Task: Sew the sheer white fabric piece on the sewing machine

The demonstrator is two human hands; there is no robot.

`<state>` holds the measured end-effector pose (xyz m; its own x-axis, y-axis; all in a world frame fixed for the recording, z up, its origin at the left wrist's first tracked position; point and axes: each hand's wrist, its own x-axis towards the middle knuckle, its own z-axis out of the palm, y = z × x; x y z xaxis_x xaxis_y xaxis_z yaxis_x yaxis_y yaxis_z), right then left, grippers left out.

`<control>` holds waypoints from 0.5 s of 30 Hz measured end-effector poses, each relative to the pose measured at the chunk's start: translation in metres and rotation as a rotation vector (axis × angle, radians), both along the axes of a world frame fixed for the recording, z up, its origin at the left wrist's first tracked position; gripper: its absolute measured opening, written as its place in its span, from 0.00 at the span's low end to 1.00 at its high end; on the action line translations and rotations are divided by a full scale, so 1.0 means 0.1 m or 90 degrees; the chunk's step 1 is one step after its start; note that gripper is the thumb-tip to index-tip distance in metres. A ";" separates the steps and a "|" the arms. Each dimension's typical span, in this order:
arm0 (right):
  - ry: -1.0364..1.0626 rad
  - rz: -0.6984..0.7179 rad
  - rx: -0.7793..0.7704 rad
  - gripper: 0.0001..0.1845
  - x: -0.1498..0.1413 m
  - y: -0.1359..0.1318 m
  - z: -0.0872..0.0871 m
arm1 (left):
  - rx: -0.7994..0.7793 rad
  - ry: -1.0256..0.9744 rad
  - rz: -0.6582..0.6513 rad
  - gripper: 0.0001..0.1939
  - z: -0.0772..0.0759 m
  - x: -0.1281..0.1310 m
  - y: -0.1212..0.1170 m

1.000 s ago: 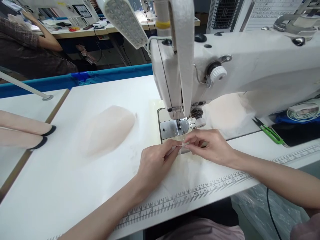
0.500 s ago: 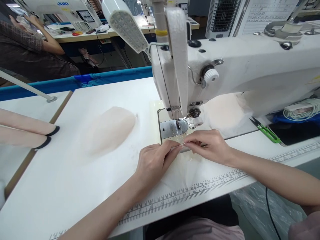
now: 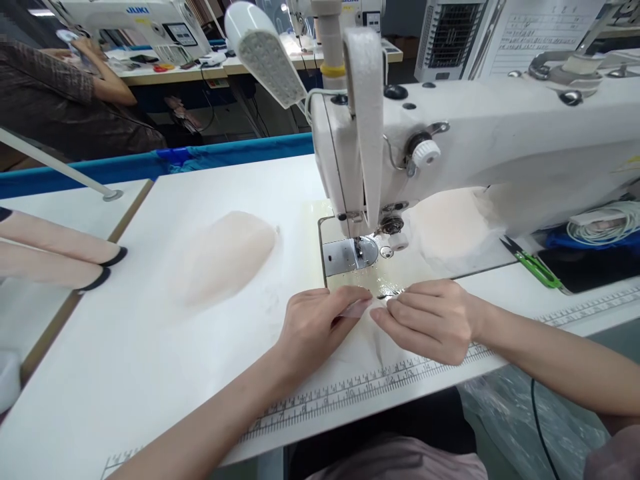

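- The left hand [image 3: 313, 327] is clamped on a thin, sheer, whitish-pink cloth [image 3: 356, 308]; its thumb and forefinger pinch the edge, and a small fold shows between them.
- The right hand [image 3: 433, 320] has its fingers curled together, with the thumb and fingertips pointing towards the left hand. A small dark, shiny thing [image 3: 386, 296] shows beside its fingertips, but I cannot tell if the hand holds it.
- The two hands are near to each other, with a narrow gap between their fingertips.
- The pinched cloth is above the white bench [image 3: 125, 373], in front of the shiny metal needle plate [image 3: 345, 257] of a large white sewing machine [image 3: 465, 133].
- On the bench, to the left of the plate, lies a rounded patch of pale-pink thin fabric [image 3: 230, 257]. Another pale-pink piece of fabric [image 3: 447, 223] lies under the arm of the machine.
- At the right there are small scissors with green handles [image 3: 537, 267], just beside a flat black object [image 3: 595, 267].
- A black printed ruler scale [image 3: 350, 393] goes along the front edge of the bench.
- At the left side are two long pale-pink round bars with black ends [image 3: 65, 247], lying side by side.
- Behind a blue cloth border [image 3: 240, 150], another person in a dark shirt [image 3: 55, 100] sits near a second white machine.
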<state>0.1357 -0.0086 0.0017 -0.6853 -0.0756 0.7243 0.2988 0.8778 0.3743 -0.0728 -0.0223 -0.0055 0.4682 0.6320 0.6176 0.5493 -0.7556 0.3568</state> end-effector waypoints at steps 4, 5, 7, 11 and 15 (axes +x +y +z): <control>0.027 0.012 -0.094 0.04 0.02 0.00 0.02 | -0.277 -0.029 -0.017 0.07 0.09 0.00 -0.03; 0.041 0.006 -0.176 0.05 0.02 0.01 0.01 | -0.363 -0.016 -0.021 0.08 0.11 0.00 -0.03; 0.058 -0.013 -0.397 0.05 0.01 0.04 -0.01 | -0.464 0.043 -0.003 0.10 0.12 0.00 -0.02; 0.048 -0.115 -0.732 0.06 -0.07 0.17 -0.11 | -0.339 0.186 0.131 0.07 0.04 0.01 0.05; 0.057 -0.238 -0.741 0.06 -0.15 0.26 -0.19 | -0.168 0.241 0.181 0.17 -0.06 0.01 0.11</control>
